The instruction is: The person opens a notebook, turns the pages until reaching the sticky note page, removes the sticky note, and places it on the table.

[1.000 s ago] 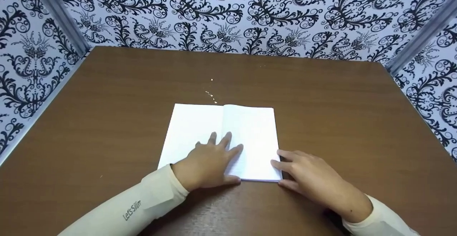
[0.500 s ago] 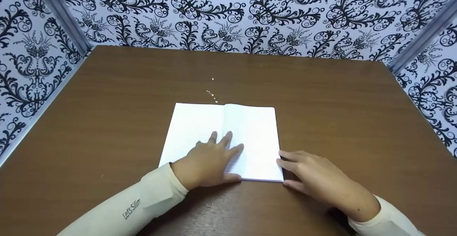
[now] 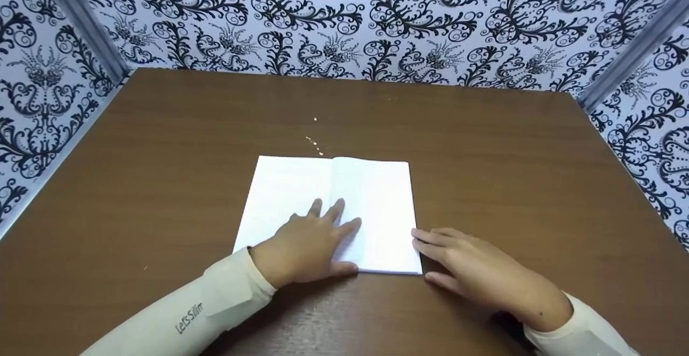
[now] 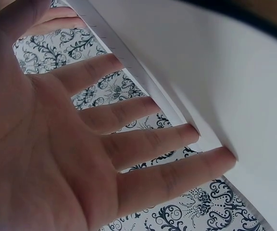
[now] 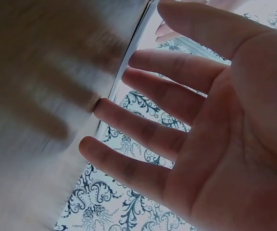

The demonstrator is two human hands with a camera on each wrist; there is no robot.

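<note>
We've got the open white paper notebook (image 3: 328,210) flat mid-frame; left hand (image 3: 307,245) presses it with straight fingers, right hand (image 3: 473,270) touches its lower-right edge, fingers relaxed, no page lifted yet.

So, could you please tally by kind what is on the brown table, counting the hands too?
Open notebook: 1
Hands: 2, the left hand flat on the pages, the right hand at the notebook's right edge
Table: 1
Total: 4
</note>
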